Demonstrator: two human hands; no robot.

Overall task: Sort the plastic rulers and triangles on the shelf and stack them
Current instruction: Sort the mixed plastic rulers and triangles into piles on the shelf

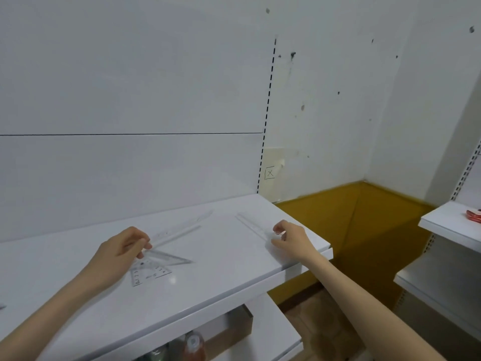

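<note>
Left grip [125, 251] pinches 1 ruler [179, 231] above the triangle [153, 270] on the shelf [221, 277], right grip [287, 237] pinches a 2nd ruler [251, 226] at its near end; recommend squaring edges flush before stacking

We see clear, glossy plastic rulers [179, 231] and a triangle [152, 273]. The white shelf [208, 287] looks smooth, faintly shiny.
</note>
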